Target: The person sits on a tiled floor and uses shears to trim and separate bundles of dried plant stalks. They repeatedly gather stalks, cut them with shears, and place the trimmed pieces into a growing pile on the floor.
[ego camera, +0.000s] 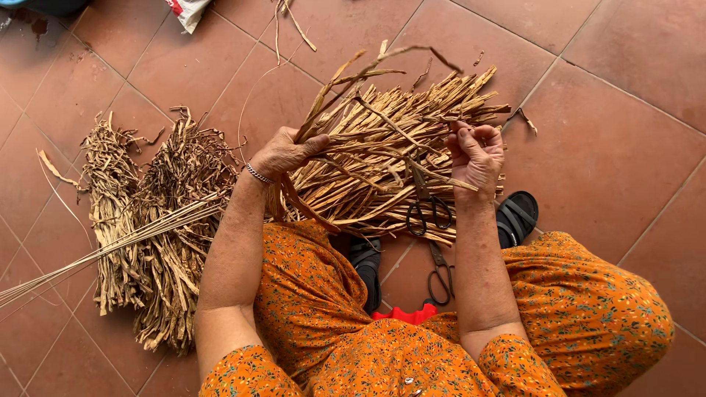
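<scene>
Left hand [285, 152] clamped around a few dried leaf strips [346, 81], thumb pressed over them, strips fanning up toward 1 o'clock. Right hand [476, 153] palm-up, fingers curled, pinching the end of a thin strip between fingertips. Both hands resting over a big pile of dried straw-coloured leaves [397, 154] spread on the floor dead centre, just ahead of the knees. Thin silver bracelet [258, 174] on the left wrist. Black scissors [428, 208] lying on the pile's near edge, around 7 o'clock from the right hand, with a second pair [440, 276] on the tile just below. Black sandals [517, 217] poking out at 5 o'clock from the right hand. Over at 9 o'clock, well apart, two tied bundles of darker dried leaves [158, 220], long pale stalks [103, 246] laid across them. Reddish floor tiles [618, 132] all around, orange flowered clothing at the bottom.
</scene>
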